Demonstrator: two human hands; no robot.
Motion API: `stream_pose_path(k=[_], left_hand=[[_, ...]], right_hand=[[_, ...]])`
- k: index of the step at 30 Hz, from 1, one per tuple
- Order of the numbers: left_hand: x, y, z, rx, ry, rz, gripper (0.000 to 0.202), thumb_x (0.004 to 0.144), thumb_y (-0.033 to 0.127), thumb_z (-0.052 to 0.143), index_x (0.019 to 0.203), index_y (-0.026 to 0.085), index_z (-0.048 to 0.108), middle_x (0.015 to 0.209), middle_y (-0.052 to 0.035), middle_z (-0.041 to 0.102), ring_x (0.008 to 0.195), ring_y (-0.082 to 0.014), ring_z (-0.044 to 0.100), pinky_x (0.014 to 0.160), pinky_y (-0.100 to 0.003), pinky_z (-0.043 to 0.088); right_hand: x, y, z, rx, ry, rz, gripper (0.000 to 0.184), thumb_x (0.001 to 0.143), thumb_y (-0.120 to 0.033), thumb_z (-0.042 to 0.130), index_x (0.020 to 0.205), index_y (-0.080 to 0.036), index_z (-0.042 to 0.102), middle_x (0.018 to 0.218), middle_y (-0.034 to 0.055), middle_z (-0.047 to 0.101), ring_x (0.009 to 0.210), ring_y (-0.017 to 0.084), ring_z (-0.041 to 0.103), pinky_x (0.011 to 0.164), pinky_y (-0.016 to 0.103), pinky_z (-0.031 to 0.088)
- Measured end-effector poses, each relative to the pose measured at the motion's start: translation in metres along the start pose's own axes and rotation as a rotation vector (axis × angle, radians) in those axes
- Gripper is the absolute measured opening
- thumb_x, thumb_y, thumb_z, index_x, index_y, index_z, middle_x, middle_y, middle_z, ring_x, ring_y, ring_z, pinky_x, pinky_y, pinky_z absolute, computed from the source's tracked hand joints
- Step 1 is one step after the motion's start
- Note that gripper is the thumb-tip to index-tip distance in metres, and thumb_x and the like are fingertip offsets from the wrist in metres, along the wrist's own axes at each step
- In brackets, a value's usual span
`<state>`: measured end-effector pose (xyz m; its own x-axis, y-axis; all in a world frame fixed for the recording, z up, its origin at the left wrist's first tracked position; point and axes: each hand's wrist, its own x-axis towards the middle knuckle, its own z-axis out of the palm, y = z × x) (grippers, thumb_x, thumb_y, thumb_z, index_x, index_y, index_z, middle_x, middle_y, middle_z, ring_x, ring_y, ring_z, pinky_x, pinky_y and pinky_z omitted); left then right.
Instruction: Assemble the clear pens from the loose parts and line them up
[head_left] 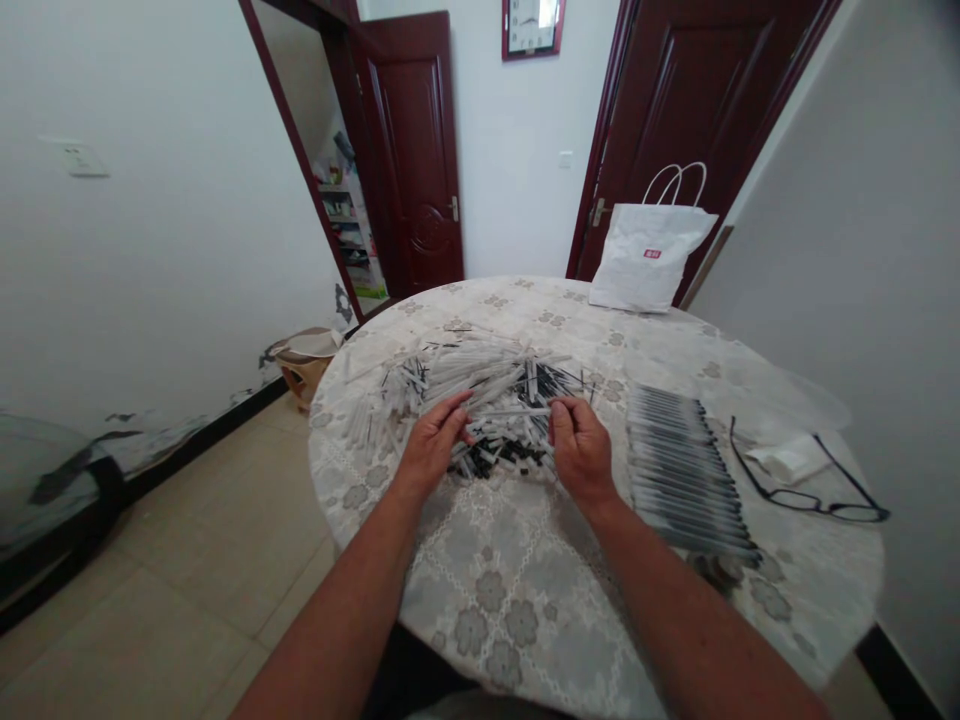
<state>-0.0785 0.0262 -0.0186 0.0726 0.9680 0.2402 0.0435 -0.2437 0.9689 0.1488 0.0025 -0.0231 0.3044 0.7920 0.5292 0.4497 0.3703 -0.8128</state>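
Tube (514, 411), slim and pale, spans the gap between two hands: fingers of the right hand (583, 447) pinch one end; whether the left hand (437, 434) grips the other cannot be told. Loose tubes (474, 366) and black pieces (486, 458) heap around the fingers on the desk (517, 560); rightward lie pen-like sticks (682, 465), then glasses (796, 499).

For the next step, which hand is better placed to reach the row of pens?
Probably the right hand: the row of pens lies just beyond it, whereas the left hand is farther away.
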Motion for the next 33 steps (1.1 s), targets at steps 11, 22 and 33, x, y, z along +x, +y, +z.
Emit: stream_pose_path(k=[11,22,33], left_hand=[[0.002,-0.011,-0.001,-0.539,0.114,-0.13,0.03,0.078,0.037,0.08,0.098,0.017,0.069,0.07,0.0039,0.052,0.063,-0.0102,0.052,0.061,-0.025,0.054],[0.001,-0.014,-0.001,-0.554,0.054,-0.118,0.031,0.081,0.034,0.077,0.107,0.016,0.074,0.069,0.0026,0.052,0.066,-0.0112,0.052,0.062,-0.025,0.054],[0.004,-0.014,-0.004,-0.582,0.18,-0.14,0.037,0.078,0.036,0.081,0.109,0.017,0.07,0.086,-0.0027,0.069,0.078,-0.0145,0.068,0.071,-0.029,0.06]], right_hand=[[-0.01,-0.004,0.002,0.071,-0.076,-0.005,0.026,0.098,-0.042,0.055,0.105,-0.02,0.068,0.074,-0.0003,0.063,0.064,0.016,0.057,0.061,0.028,0.046],[-0.013,-0.005,0.005,-0.005,-0.118,-0.056,0.025,0.099,-0.041,0.055,0.103,-0.02,0.068,0.077,0.0009,0.068,0.068,0.016,0.062,0.065,0.028,0.048],[-0.02,-0.009,0.015,-0.179,-0.435,-0.437,0.023,0.102,-0.029,0.051,0.116,-0.021,0.067,0.103,0.0098,0.073,0.095,0.023,0.068,0.085,0.035,0.054]])
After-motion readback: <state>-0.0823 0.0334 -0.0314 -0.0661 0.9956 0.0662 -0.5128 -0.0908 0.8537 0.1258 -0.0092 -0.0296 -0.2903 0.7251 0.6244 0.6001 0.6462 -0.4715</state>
